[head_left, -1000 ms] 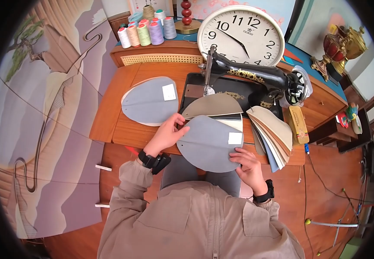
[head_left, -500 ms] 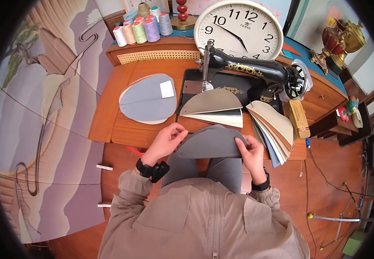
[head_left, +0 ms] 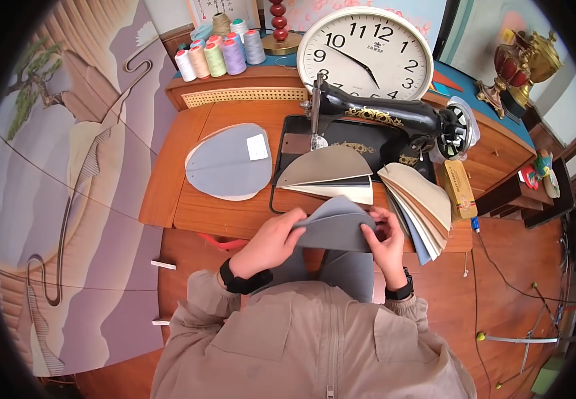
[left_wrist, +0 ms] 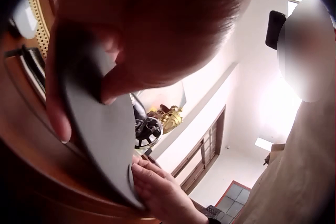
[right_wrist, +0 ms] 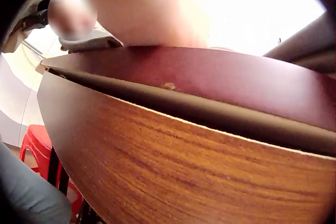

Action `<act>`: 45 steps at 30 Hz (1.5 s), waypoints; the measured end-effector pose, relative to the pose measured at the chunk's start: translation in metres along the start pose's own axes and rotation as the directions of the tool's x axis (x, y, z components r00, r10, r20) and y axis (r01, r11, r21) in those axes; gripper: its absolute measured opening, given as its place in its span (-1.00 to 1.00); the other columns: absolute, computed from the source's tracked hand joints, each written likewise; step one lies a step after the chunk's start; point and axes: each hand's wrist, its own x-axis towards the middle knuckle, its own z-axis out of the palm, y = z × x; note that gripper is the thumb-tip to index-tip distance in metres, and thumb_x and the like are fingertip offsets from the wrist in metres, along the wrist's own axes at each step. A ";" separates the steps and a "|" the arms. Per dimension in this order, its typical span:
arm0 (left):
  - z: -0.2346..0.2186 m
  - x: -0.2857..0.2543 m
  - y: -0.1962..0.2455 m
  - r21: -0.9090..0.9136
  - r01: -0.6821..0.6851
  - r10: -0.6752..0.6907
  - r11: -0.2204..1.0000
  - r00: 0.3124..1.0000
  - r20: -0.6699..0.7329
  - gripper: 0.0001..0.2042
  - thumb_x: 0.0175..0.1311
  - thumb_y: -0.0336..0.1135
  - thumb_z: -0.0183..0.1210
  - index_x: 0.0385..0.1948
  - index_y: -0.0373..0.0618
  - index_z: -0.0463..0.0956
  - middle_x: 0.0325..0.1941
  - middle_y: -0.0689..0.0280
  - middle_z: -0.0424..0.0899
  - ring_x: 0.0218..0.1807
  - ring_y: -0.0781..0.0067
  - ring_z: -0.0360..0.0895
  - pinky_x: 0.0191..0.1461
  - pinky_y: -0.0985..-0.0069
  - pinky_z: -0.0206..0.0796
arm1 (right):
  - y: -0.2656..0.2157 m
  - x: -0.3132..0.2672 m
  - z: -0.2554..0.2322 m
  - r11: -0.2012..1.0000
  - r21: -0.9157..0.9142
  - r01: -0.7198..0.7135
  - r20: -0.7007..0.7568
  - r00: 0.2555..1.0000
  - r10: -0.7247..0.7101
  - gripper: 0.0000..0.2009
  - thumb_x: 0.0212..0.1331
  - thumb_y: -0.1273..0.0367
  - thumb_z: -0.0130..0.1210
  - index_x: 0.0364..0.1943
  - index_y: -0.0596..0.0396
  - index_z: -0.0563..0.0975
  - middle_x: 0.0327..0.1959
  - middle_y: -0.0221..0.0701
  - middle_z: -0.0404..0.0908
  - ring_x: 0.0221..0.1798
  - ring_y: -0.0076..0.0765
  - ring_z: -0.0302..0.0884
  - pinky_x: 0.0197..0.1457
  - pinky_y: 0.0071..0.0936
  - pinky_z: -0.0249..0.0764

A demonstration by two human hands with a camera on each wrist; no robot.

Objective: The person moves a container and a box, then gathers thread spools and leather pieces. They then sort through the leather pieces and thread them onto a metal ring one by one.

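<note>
Both hands hold a grey sheet (head_left: 338, 229) above the lap at the table's front edge, its rounded top layers parted. At its left end the left hand (head_left: 271, 245) pinches it between thumb and fingers; the left wrist view shows the left thumb pressed on the sheet (left_wrist: 105, 124). The right hand (head_left: 387, 243) grips the other end, thumb in front. Just behind lies a fan of brown, black and white pieces (head_left: 328, 166). A second fan (head_left: 421, 199) is to the right, and a grey oval with a white label (head_left: 224, 159) to the left.
A black sewing machine (head_left: 387, 110) stands behind the fans, with a large clock (head_left: 368, 53) at its back. Thread spools (head_left: 214, 56) stand at the back left. A yellow box (head_left: 459, 189) is at the table's right. A red stool (right_wrist: 39, 148) shows below.
The sheet, first spread flat with its white label showing, has been tilted and bent, and its upper layers now stand apart. The left hand has moved right and grips its end.
</note>
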 end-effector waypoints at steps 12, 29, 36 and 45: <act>-0.005 0.109 -0.070 -0.221 0.188 -0.211 0.957 0.973 -0.089 -0.82 0.38 -0.53 0.05 -0.04 -0.17 0.36 -0.29 0.23 0.62 -0.32 0.32 0.56 -0.27 0.44 0.47 | 0.020 -0.003 -0.006 0.988 0.130 0.087 -0.096 0.993 -0.075 -0.64 0.18 0.55 0.19 0.08 0.22 0.47 0.04 -0.33 0.50 0.06 -0.42 0.46 0.20 -0.48 0.40; -0.014 0.074 -0.064 0.447 -0.086 0.118 0.890 0.992 -0.044 -0.58 0.03 -0.38 0.41 -0.04 -0.17 0.51 0.20 0.09 0.38 0.26 0.00 0.32 0.39 0.18 0.14 | 0.008 -0.004 -0.001 0.987 -0.045 0.152 -0.087 0.984 -0.155 -0.76 0.11 0.56 0.18 -0.10 0.19 0.56 -0.09 -0.27 0.57 0.01 -0.25 0.50 0.13 -0.41 0.42; -0.046 0.031 -0.080 0.486 0.139 0.004 0.863 0.960 -0.281 -0.56 -0.02 -0.36 0.45 -0.07 -0.22 0.53 0.06 0.17 0.52 0.16 0.00 0.39 0.31 0.15 0.22 | 0.006 -0.003 0.000 0.973 -0.136 0.187 -0.074 0.977 -0.198 -0.78 0.10 0.55 0.19 -0.13 0.19 0.57 -0.13 -0.26 0.58 0.00 -0.20 0.51 0.13 -0.38 0.41; -0.073 0.017 -0.097 0.290 0.150 -0.047 0.945 0.942 -0.333 -0.77 0.12 -0.44 0.35 -0.22 -0.32 0.59 -0.12 0.07 0.61 -0.09 -0.08 0.54 -0.03 0.24 0.40 | 0.002 -0.003 0.003 0.968 -0.178 0.176 -0.078 0.978 -0.192 -0.80 0.10 0.55 0.19 -0.16 0.18 0.57 -0.17 -0.25 0.58 -0.03 -0.20 0.51 0.12 -0.38 0.41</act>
